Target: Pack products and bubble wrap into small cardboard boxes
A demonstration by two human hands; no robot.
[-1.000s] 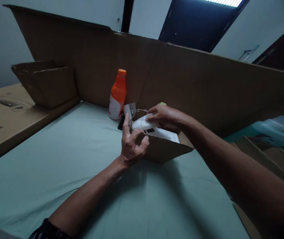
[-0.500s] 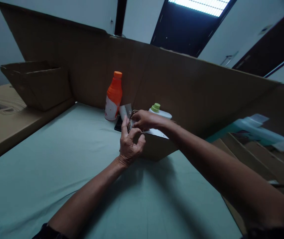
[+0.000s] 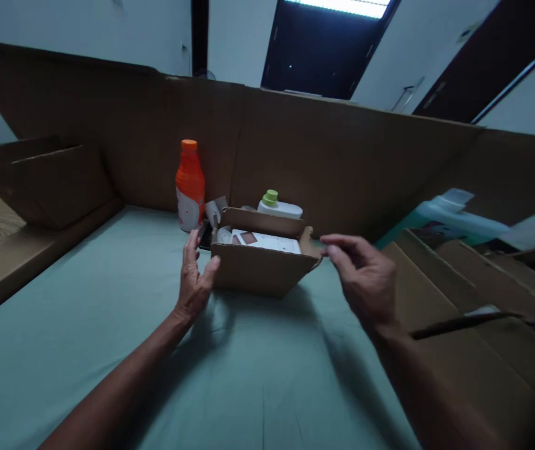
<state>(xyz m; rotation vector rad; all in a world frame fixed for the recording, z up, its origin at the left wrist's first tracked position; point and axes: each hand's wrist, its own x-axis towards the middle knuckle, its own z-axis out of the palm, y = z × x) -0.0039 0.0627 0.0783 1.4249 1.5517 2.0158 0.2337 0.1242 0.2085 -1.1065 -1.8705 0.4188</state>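
A small open-topped cardboard box (image 3: pixel 258 270) stands on the pale green cloth in front of me, with a white carton (image 3: pixel 274 244) and a clear round item inside it. My left hand (image 3: pixel 195 281) is at the box's left end, fingers apart and thumb by its corner. At the other end, my right hand (image 3: pixel 365 275) has thumb and forefinger pinched at the tip of the right end flap (image 3: pixel 309 242). Just behind the box is a white bottle with a green cap (image 3: pixel 279 208). An orange bottle (image 3: pixel 190 187) stands upright at the back left.
A tall cardboard wall (image 3: pixel 342 162) runs along the back. An open cardboard bin (image 3: pixel 56 187) tilts at the left. On the right are more cardboard boxes (image 3: pixel 417 281) and a teal jug (image 3: pixel 436 219). A dark flat object (image 3: pixel 205 237) lies by the box's left end.
Both hands were together over the box's left end; the right hand has moved across to its right end. My left hand has shifted left and spread. The box's contents now show.
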